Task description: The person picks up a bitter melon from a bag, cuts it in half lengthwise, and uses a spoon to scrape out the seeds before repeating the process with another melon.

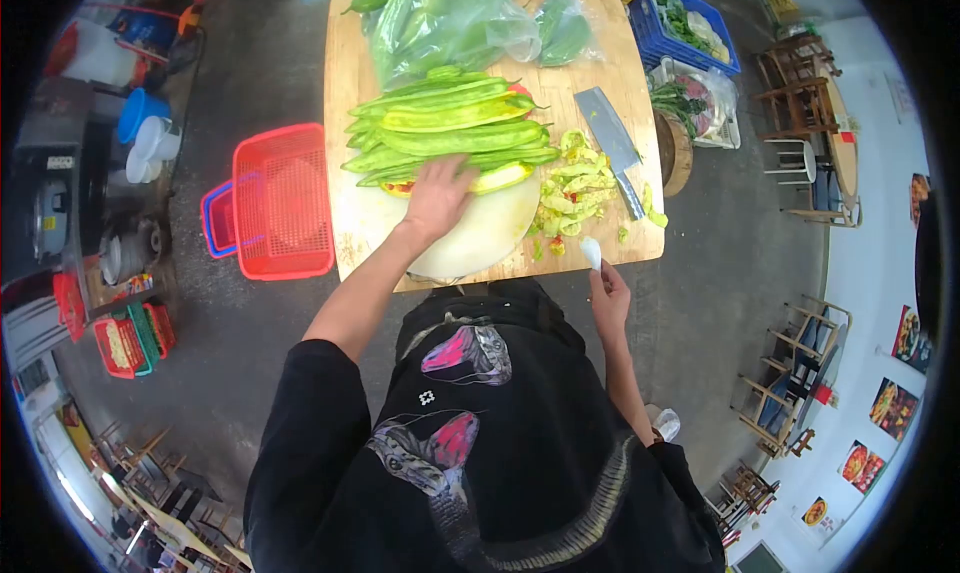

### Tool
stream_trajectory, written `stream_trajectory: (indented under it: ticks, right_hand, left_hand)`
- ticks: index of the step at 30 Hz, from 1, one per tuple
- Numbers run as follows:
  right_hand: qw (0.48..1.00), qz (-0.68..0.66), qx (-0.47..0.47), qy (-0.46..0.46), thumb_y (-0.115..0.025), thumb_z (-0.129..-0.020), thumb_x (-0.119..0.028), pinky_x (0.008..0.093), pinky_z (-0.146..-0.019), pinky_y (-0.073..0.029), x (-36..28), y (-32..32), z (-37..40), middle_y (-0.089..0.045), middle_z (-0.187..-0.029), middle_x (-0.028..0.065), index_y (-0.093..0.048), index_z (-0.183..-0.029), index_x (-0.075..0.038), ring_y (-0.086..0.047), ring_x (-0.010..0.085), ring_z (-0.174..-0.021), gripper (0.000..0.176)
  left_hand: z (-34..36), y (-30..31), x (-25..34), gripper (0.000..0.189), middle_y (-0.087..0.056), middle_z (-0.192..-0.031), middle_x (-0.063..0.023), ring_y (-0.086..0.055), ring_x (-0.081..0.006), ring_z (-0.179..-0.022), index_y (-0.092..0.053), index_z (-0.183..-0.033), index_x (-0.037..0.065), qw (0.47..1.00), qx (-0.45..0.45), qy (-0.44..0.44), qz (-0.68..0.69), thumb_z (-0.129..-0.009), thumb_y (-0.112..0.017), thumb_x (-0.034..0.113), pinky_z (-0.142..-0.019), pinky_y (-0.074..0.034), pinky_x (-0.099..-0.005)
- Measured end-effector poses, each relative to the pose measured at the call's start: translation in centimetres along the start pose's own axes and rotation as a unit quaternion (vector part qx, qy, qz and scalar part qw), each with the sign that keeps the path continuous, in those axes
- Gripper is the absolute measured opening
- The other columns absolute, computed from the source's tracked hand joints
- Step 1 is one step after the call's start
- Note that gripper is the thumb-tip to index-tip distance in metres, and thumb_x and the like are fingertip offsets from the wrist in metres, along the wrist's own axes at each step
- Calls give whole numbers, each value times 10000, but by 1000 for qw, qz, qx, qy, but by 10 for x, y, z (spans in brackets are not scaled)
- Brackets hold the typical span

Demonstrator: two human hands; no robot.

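My left hand [440, 195] is over the near edge of a pile of long green gourds [450, 118], fingers curled onto a split gourd [503, 178] whose pale inside and a bit of red show. The gourds look like bitter melons. Under my left wrist lies a round white cutting board [480, 235]. My right hand [609, 298] pinches a small white spoon [591, 252] at the table's near edge. Beside it is a heap of yellow-green scraped pulp [578, 193] with red bits. A cleaver [610, 133] lies flat beyond the pulp.
Clear plastic bags [440, 28] of green vegetables lie at the far side of the wooden table [335, 83]. A red plastic basket [285, 258] is left of it. A blue crate [690, 58] of vegetables and a wooden stump [675, 158] stand to the right.
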State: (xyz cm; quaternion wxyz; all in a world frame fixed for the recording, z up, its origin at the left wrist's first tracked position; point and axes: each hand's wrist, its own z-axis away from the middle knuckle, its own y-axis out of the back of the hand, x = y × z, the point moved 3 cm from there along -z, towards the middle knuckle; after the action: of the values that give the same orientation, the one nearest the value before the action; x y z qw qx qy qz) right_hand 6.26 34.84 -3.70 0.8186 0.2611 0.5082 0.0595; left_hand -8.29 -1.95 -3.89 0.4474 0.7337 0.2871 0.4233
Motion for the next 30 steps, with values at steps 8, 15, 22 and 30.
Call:
stream_trajectory:
  ticks: [8,15,22,30]
  right_hand:
    - [999,26,33,-21,-702,-1026,-148,259,-699,-504,31,12,50,-681,-910,10,-696,-1379,20,-588,67,-754,391]
    - [996,8,73,-43,-713,-1022,-129,260,-704,-502,41,22,66,-665,-912,7,-658,-1420,37,-594,73,-773,435]
    - [998,47,-12,30,-707,-1023,-121,253,-694,-500,30,18,6,-658,-909,4,-659,-1425,28,-585,71,-766,431]
    - [988,64,-113,85,-676,-1044,-150,247,-610,-472,29,17,-74,-639,-878,-2,-626,-1498,-42,-558,62,-691,470]
  left_hand:
    - [3,-22,7,614,-644,-1377,-141,-570,-330,-1306,-593,-1453,67,998,-36,29,33,-889,-783,222,-1147,-398,-489]
    - [19,-26,7,634,-673,-1327,-150,-628,-332,-1236,-593,-1460,106,986,-131,46,89,-851,-762,162,-1147,-404,-488]
    - [56,-30,56,698,-633,-1412,-126,-560,-323,-1366,-576,-1490,131,993,-67,69,66,-840,-813,229,-1263,-236,-626]
    - [108,-12,83,716,-434,-1617,-167,-322,-423,-1556,-525,-1511,120,953,29,300,-34,-887,-826,304,-1251,-117,-752]
